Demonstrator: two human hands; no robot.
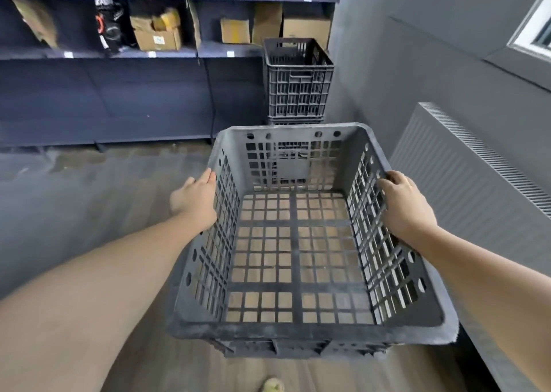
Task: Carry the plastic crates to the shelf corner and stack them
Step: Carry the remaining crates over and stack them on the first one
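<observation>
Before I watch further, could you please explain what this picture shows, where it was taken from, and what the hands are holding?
It is one view from a camera worn on a person's head, looking forward and down. There is no machine. The left hand and right hand grip opposite sides of an empty dark plastic crate, carried above the floor. Ahead, in the corner beside the shelves of cardboard boxes, stands a stack of crates.
</observation>
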